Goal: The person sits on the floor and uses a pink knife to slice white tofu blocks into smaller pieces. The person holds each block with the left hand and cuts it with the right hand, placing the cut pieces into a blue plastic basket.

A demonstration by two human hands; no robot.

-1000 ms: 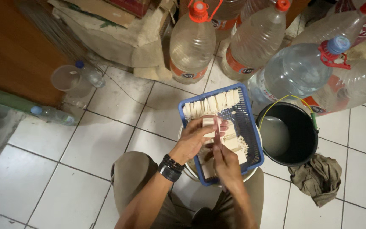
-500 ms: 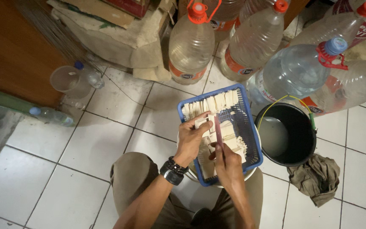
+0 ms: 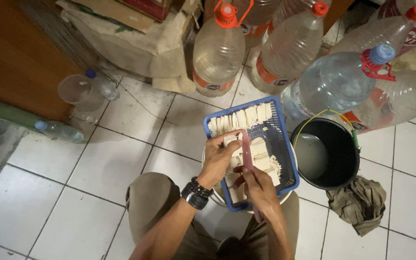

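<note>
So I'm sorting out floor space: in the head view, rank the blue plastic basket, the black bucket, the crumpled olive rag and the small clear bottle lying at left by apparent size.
1. Blue plastic basket
2. Black bucket, though the raised basket sits nearer the camera
3. Crumpled olive rag
4. Small clear bottle

- The blue plastic basket [image 3: 285, 144] sits on a white bucket [image 3: 217, 197], in front of the person's knees.
- Pale cut slices [image 3: 239, 119] stand in a row along the basket's far edge; more lie in its middle.
- The left hand [image 3: 219, 159] grips a pale piece over the basket's near left side.
- The right hand [image 3: 261, 192] holds a pink knife [image 3: 245, 149] at the basket's near edge, its blade pointing into the basket.
- A black bucket [image 3: 331, 154] of water stands just right of the basket.
- Large clear water bottles [image 3: 217, 50] stand beyond the basket.
- A crumpled rag [image 3: 359, 204] lies right of the basket, beside the black bucket.
</note>
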